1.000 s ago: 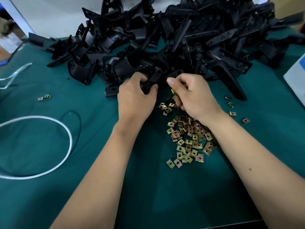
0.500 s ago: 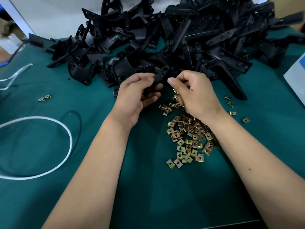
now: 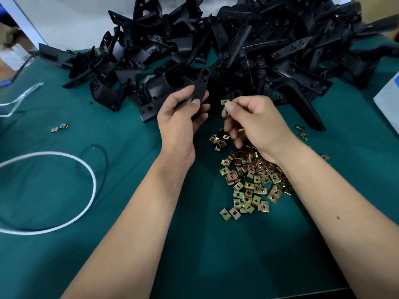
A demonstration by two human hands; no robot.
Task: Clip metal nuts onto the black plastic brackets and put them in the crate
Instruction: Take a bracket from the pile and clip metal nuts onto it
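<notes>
My left hand [image 3: 180, 118] grips a flat black plastic bracket [image 3: 199, 86], tilted up above the green table, its holed end pointing up. My right hand [image 3: 257, 121] pinches a brass-coloured metal nut [image 3: 225, 102] between thumb and forefinger, a short gap to the right of the bracket. Another nut seems tucked in its curled fingers. A heap of loose metal nuts [image 3: 251, 180] lies on the cloth under my right wrist. A big pile of black brackets [image 3: 237, 46] fills the back of the table. No crate is in view.
A white cord loop [image 3: 88, 169] and a thin black ring [image 3: 104, 156] lie at the left. Two stray nuts [image 3: 59, 127] sit far left, a few more [image 3: 301, 131] at the right. A white box edge [image 3: 388, 100] stands at the right border.
My left hand has lifted a bracket out of the pile's edge and turned it upright. My right hand has raised a nut from the heap toward the bracket.
</notes>
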